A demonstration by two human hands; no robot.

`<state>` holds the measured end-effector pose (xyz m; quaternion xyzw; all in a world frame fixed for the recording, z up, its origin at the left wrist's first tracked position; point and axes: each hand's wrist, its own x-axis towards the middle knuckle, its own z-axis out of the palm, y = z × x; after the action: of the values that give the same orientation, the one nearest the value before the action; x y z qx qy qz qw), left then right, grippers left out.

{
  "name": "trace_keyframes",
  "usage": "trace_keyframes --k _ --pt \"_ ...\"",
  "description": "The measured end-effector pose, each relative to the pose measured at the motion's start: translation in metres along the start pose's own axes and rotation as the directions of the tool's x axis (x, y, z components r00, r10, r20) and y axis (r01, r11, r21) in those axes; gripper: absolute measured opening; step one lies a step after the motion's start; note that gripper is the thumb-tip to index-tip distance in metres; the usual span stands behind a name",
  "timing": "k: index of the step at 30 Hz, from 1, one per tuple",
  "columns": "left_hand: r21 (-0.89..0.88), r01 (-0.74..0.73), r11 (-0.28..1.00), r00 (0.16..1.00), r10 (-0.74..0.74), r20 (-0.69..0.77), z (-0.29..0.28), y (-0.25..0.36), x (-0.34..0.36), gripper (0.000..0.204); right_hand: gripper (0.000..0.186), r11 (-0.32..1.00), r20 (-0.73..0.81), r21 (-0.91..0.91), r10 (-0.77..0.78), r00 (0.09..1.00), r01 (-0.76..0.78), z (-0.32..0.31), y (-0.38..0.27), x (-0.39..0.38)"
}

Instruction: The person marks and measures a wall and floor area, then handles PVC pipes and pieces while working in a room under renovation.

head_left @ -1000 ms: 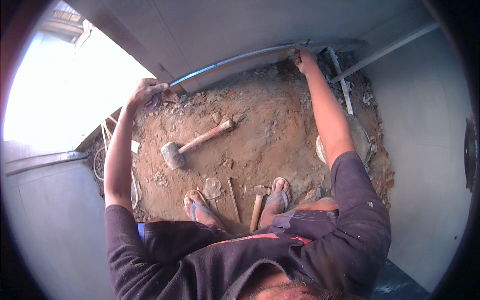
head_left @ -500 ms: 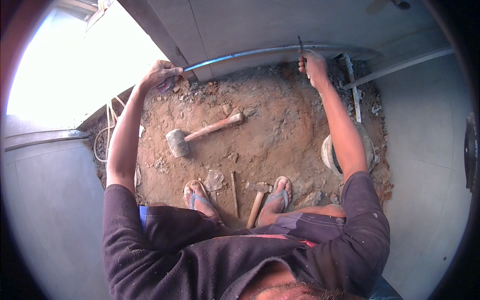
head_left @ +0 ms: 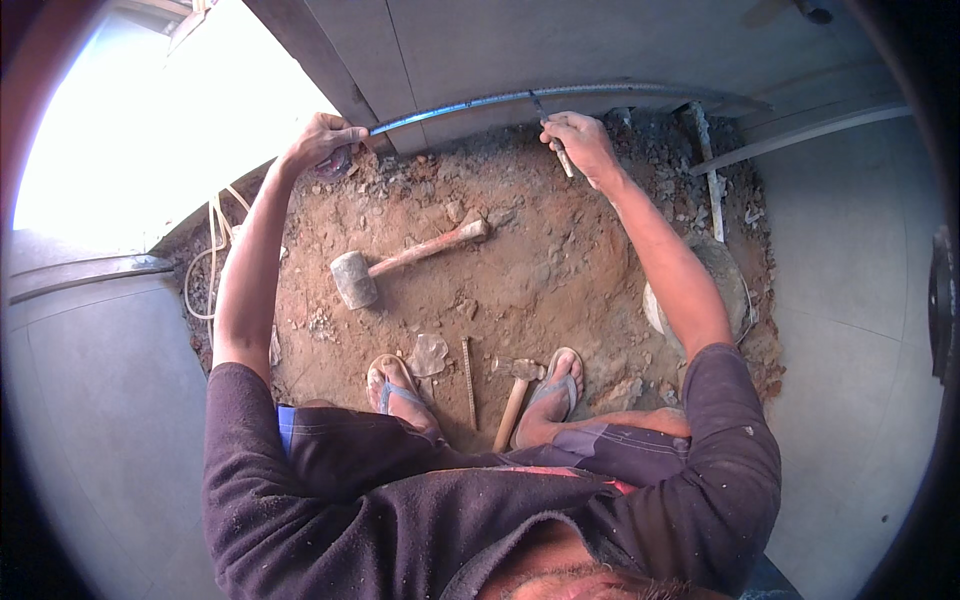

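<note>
While the left hand point(head_left: 322, 142) stays pinched on 1 end of the strip point(head_left: 470, 104) along the grey wall point(head_left: 480, 50), the right hand point(head_left: 585, 143), closed around a slim tool point(head_left: 563, 158), has shifted left, so its tip now sits partway along the strip

Left hand point(head_left: 322, 143) pinching a long thin bar point(head_left: 485, 101) near 11 o'clock, right hand point(head_left: 582, 145) holding a pen-like tool point(head_left: 565, 160) at 1 o'clock, mallet point(head_left: 400, 261) on dirt point(head_left: 545, 265) at 10 o'clock
</note>
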<state>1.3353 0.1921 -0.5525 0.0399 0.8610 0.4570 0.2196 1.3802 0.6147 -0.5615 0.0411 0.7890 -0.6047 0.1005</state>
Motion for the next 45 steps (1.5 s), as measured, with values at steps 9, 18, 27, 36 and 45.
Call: trace_keyframes --k 9,18,27,36,45 --pt "0.02 0.003 1.0 1.0 -0.003 0.009 0.0 -0.013 0.008 0.045 0.018 0.999 0.034 -0.01 0.031 0.999 -0.031 0.032 -0.005 0.006" --pt "0.055 -0.031 0.998 0.998 0.033 -0.047 0.003 -0.024 0.014 0.046 0.02 0.999 0.032 0.004 0.053 0.998 -0.053 0.042 -0.005 0.014" --pt "0.119 -0.044 0.992 0.999 0.048 -0.026 0.002 -0.035 0.022 0.047 0.022 0.997 0.037 -0.003 0.074 0.997 -0.074 0.041 0.0 0.014" --pt "0.066 -0.004 0.998 1.0 0.003 0.015 0.003 -0.033 0.02 0.047 0.023 0.995 0.05 0.025 0.092 0.995 -0.093 0.037 0.0 0.011" --pt "0.073 -0.028 0.997 0.999 0.026 0.035 0.004 -0.033 0.021 0.048 0.024 0.994 0.052 0.024 0.108 0.993 -0.109 0.04 0.005 0.014"
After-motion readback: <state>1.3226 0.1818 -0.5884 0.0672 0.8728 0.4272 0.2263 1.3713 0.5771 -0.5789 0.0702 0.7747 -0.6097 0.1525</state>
